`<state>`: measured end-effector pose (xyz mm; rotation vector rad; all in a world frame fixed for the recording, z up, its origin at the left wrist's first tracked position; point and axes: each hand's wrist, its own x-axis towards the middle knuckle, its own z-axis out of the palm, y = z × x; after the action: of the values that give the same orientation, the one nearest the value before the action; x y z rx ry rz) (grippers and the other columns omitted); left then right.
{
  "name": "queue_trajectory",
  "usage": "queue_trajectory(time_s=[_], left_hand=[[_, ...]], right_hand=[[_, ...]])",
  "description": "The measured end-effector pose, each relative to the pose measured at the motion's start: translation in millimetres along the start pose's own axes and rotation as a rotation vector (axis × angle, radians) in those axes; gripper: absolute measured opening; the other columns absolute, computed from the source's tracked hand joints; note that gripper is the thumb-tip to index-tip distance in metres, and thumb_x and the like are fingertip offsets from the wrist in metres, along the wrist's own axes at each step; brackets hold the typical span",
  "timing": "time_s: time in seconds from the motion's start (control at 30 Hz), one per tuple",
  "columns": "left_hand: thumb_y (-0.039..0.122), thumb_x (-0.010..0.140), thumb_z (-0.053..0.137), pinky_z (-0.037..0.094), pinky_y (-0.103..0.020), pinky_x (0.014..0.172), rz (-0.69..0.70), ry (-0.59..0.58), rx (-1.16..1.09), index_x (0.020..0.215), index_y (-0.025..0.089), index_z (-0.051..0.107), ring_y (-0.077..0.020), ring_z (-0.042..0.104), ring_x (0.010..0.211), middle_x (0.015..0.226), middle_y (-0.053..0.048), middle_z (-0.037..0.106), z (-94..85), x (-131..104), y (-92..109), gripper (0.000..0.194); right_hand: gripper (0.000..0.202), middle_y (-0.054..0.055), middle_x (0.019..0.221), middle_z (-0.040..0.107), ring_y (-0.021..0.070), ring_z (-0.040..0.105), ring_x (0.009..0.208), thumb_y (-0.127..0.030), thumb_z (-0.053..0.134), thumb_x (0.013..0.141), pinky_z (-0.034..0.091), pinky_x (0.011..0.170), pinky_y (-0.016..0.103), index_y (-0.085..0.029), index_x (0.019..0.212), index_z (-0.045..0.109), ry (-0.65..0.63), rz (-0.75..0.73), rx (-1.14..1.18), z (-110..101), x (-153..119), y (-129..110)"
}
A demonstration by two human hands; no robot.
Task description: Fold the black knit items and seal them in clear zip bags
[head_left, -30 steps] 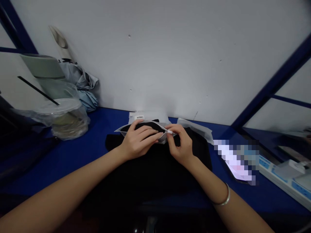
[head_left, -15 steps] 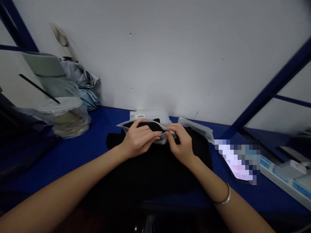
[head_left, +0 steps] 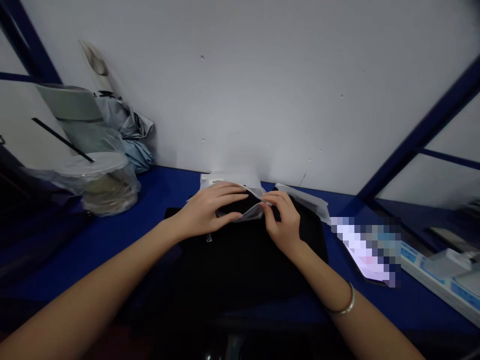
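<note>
A translucent zip bag (head_left: 252, 213) lies on a black bag-like item (head_left: 240, 260) with small white lettering, its mouth gaping over something dark inside. Across the left part of that mouth stretches my left hand (head_left: 210, 207), fingers long and thumb apart, touching the bag. At the right end of the opening, my right hand (head_left: 282, 217) pinches the zip edge between thumb and fingers. Whether a slider sits in that pinch is hidden.
On the blue table (head_left: 150, 197), a lidded cup (head_left: 108, 185) with a black straw stands in plastic at left, beside a folded umbrella (head_left: 138, 152). Another clear bag (head_left: 305, 199), a blurred-out phone (head_left: 363, 255) and a power strip (head_left: 442, 280) lie at right. A white wall (head_left: 255, 90) rises behind.
My left hand has shifted left, its thumb now spread from the fingers, uncovering white lettering on the black item. My right hand has moved slightly right, still pinching the zip edge.
</note>
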<state>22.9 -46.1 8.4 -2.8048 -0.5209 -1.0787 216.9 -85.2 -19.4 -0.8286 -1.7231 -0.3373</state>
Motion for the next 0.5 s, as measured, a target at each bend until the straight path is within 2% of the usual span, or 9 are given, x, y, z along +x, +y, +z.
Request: queue_trajectory(time_s=[0.1, 0.2, 0.33, 0.5], left_hand=[[0.041, 0.078, 0.054, 0.042, -0.040, 0.091, -0.025, -0.150, 0.056, 0.121, 0.019, 0.044, -0.0233, 0.049, 0.110, 0.121, -0.010, 0.052, -2.8, -2, -4, 0.050], [0.039, 0.079, 0.053, 0.044, -0.038, 0.088, -0.030, -0.211, 0.126, 0.124, 0.020, 0.040, -0.0231, 0.051, 0.108, 0.121, -0.011, 0.051, 0.4, -3, -2, 0.052], [0.027, 0.079, 0.050, 0.048, -0.038, 0.080, -0.011, -0.119, 0.312, 0.118, 0.016, 0.045, -0.0245, 0.055, 0.100, 0.116, -0.013, 0.054, 12.3, -2, 6, 0.040], [0.016, 0.081, 0.041, 0.052, -0.031, 0.064, 0.070, 0.082, 0.439, 0.094, 0.012, 0.054, -0.0188, 0.062, 0.076, 0.085, -0.008, 0.064, 23.8, -4, 7, 0.019]], right_hand=[[0.016, 0.005, 0.085, 0.057, 0.0152, 0.056, 0.083, -0.006, 0.050, 0.077, 0.050, 0.073, 0.032, -0.018, 0.087, 0.055, -0.015, -0.080, 0.003, -1, -1, 0], [0.019, 0.006, 0.086, 0.058, 0.0163, 0.057, 0.086, -0.005, 0.050, 0.076, 0.051, 0.075, 0.033, -0.018, 0.088, 0.055, -0.024, -0.123, 0.011, -1, -3, 1], [0.020, 0.007, 0.090, 0.059, 0.0178, 0.058, 0.089, -0.007, 0.049, 0.077, 0.051, 0.076, 0.036, -0.020, 0.090, 0.054, -0.001, -0.100, -0.010, -1, -3, 4], [0.018, 0.007, 0.089, 0.059, 0.0181, 0.059, 0.087, -0.008, 0.047, 0.078, 0.051, 0.073, 0.036, -0.021, 0.089, 0.053, -0.009, -0.125, -0.044, -2, -2, 7]])
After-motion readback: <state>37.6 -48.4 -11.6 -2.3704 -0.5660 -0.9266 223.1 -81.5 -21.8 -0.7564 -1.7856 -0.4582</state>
